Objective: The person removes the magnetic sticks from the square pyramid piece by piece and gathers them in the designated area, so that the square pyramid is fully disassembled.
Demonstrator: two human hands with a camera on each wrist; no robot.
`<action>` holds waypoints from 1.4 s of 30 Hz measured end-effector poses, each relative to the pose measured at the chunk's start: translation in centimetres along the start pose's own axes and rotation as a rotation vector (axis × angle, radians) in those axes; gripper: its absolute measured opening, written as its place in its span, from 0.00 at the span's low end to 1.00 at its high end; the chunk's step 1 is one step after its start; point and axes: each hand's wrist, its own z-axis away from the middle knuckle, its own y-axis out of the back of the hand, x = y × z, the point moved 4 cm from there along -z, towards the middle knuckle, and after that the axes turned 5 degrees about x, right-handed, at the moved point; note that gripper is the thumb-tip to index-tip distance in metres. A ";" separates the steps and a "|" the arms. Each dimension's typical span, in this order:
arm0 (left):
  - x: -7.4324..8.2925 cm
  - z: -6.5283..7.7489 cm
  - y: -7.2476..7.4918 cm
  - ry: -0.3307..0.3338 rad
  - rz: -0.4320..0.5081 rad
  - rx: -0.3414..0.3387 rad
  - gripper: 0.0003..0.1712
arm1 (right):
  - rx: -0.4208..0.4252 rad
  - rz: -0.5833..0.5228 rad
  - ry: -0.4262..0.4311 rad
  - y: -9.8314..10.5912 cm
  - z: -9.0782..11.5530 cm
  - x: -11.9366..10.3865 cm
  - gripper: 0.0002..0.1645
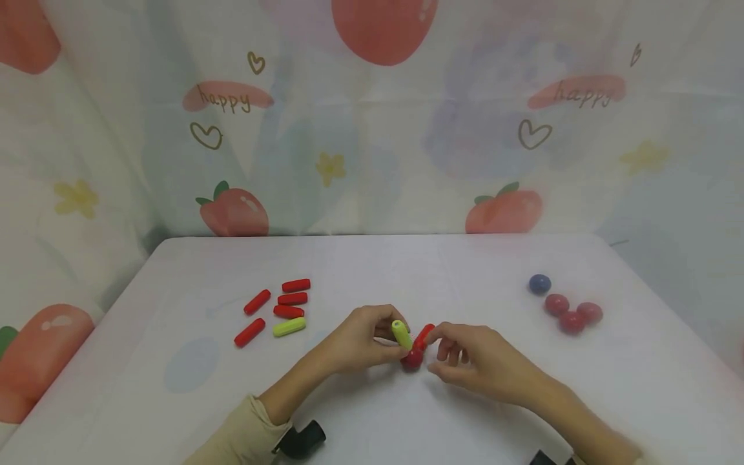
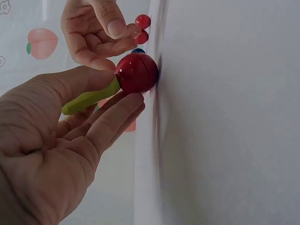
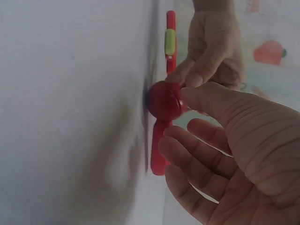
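Observation:
Near the front middle of the table, a glossy red ball (image 1: 412,360) rests on the white surface. A short red stick (image 3: 161,149) extends from the ball, and a lime-green stick (image 1: 401,334) stands tilted up from it. My left hand (image 1: 372,337) pinches the green stick between thumb and fingers, close to the ball, as the left wrist view shows. My right hand (image 1: 478,361) is on the other side, its fingers loosely bent around the red stick without a visible grip. Whether its index fingertip touches the red stick I cannot tell.
Several red sticks (image 1: 292,298) and one green stick (image 1: 289,327) lie at the left. On the right are a dark blue ball (image 1: 539,284) and a cluster of red balls (image 1: 572,322). A printed cloth (image 1: 372,148) hangs behind the table.

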 end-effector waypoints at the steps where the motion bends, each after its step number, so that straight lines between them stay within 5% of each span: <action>1: -0.1 0.0 0.1 -0.001 -0.017 0.000 0.13 | -0.013 -0.012 -0.001 -0.4 -0.3 0.0 0.14; 10: -0.5 0.0 0.2 -0.017 -0.209 0.022 0.09 | -0.029 -0.043 -0.013 -2.3 -1.4 0.6 0.16; 24: 0.1 0.3 0.4 0.008 -0.286 0.084 0.10 | -0.041 -0.038 -0.038 -2.4 -1.5 0.7 0.20; 32: 0.5 0.7 0.4 0.064 -0.407 0.213 0.11 | -0.048 -0.048 -0.025 -2.6 -1.1 0.7 0.19; 37: 0.2 2.0 1.8 0.141 -0.384 0.199 0.12 | -0.058 -0.045 -0.029 -2.8 -1.1 0.8 0.20; 42: -0.9 4.2 4.9 0.243 -0.438 0.264 0.14 | -0.059 -0.045 -0.007 -2.6 -1.2 0.9 0.20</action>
